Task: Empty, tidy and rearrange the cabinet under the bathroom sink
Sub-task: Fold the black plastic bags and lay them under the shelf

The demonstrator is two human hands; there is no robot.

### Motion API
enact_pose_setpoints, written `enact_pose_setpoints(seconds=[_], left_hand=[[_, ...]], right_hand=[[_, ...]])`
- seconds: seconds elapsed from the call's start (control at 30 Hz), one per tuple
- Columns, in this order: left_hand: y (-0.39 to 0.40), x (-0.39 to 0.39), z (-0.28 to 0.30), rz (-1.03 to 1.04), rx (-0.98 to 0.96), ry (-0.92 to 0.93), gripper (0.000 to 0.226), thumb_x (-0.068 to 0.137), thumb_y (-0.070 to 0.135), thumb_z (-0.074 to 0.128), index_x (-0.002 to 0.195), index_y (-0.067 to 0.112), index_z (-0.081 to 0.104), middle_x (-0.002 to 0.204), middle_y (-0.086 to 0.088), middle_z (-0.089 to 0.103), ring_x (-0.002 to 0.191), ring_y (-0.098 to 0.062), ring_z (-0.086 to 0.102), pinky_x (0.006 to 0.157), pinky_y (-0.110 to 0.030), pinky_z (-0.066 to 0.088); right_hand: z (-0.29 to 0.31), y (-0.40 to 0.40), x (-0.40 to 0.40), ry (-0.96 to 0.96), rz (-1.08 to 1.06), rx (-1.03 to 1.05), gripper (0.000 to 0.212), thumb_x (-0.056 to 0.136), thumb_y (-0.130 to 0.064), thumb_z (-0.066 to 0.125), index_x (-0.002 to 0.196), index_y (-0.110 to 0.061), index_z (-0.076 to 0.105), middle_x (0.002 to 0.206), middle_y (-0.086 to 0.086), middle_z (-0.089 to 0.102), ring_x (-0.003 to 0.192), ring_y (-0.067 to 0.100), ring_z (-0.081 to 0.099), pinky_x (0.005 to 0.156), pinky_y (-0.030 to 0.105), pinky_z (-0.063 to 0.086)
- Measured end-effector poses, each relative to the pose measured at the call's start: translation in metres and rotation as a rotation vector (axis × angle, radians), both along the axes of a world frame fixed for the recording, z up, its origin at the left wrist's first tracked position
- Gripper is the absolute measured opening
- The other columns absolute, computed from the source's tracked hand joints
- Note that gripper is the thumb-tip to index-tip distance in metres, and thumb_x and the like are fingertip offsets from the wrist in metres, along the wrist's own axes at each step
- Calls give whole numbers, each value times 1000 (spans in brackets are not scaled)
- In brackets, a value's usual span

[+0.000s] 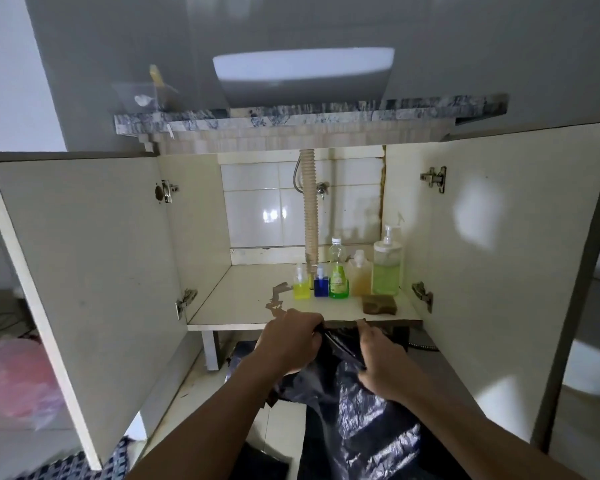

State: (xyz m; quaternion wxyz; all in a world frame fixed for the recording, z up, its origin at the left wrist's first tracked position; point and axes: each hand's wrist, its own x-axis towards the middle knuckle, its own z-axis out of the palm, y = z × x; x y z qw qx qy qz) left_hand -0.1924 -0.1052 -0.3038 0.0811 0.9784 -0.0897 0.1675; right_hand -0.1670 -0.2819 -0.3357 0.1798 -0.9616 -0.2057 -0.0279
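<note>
My left hand and right hand each grip the black bag before the cabinet shelf.

Home bathroom: basin, tiled wall, vanity cabinet.

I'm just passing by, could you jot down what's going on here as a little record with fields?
place: open cabinet under a bathroom sink
shelf contents: five bottles in a row, from small yellow bottle to tall pump bottle; brown sponge in front
left hand: grips black plastic bag
right hand: grips the same bag
doors: both open
</note>
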Motion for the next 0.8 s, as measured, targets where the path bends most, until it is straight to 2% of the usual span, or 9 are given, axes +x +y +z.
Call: enact_pose_setpoints(seconds=[0.07, 0.2, 0.27, 0.47, 0.53, 0.6, 0.67, 0.73, 0.8], left_hand=[[4, -2, 1, -38, 42, 36, 24, 93, 24, 48, 112, 22, 61, 108, -5, 65, 101, -25, 58, 81, -36, 49], [9, -7, 1, -72, 41, 240, 40, 82, 37, 67, 120, 29, 53, 116, -3, 61, 106, -24, 56, 87, -39, 50], [8, -10, 3, -50, 15, 342, 53, 74, 46, 74, 119, 28, 54, 116, -1, 61, 105, -22, 56, 87, -39, 50], [5, 9, -4, 130, 277, 518, 55, 77, 17, 69, 130, 14, 53, 115, -13, 62, 103, -29, 61, 87, -36, 54], [2, 22, -11, 171, 320, 550, 49, 78, 15, 67, 125, 10, 56, 115, -15, 62, 103, -29, 61, 87, -35, 53], [-4, 35, -18, 213, 339, 529, 42, 80, 14, 63, 121, 9, 57, 117, -14, 61, 105, -30, 60, 86, -35, 53], [-10, 49, -25, 253, 319, 432, 41, 83, 14, 58, 124, 9, 53, 122, -14, 58, 110, -32, 59, 86, -37, 50], [-17, 61, -27, 282, 284, 291, 35, 87, 13, 55, 122, 7, 54, 120, -14, 59, 110, -33, 59, 86, -39, 48], [-21, 70, -22, 290, 250, 161, 27, 90, 15, 54, 115, 11, 60, 113, -11, 63, 106, -33, 61, 86, -39, 47]], right_hand=[[4, -13, 7, 74, -79, -77, 44, 86, -9, 56, 128, -9, 46, 112, 7, 59, 98, 22, 62, 77, 29, 51], [14, -33, 17, 64, -133, -191, 31, 88, -6, 45, 116, -13, 57, 111, 7, 62, 104, 22, 60, 79, 31, 49], [21, -36, 19, 16, -131, -212, 14, 87, -5, 43, 93, -12, 55, 100, 5, 59, 96, 21, 60, 71, 28, 44], [34, -49, 27, -26, -52, -237, 13, 87, -6, 45, 77, -13, 50, 75, -2, 44, 63, 11, 46, 59, 24, 37], [31, -57, 36, 26, -31, -309, 22, 88, -9, 48, 68, -15, 42, 81, 3, 52, 63, 11, 46, 61, 25, 37], [24, -64, 46, 13, -54, -376, 22, 88, -10, 50, 68, -14, 40, 98, 11, 60, 77, 21, 55, 66, 27, 39], [14, -71, 57, -39, -138, -365, 6, 87, -8, 49, 82, -11, 50, 103, 12, 61, 93, 29, 61, 68, 28, 41], [6, -77, 69, -108, -236, -265, 13, 86, -5, 49, 96, -7, 57, 103, 13, 61, 98, 33, 62, 70, 31, 43], [4, -83, 79, -220, -310, -112, 14, 85, -3, 50, 97, -5, 57, 99, 14, 61, 96, 35, 61, 70, 34, 43]])
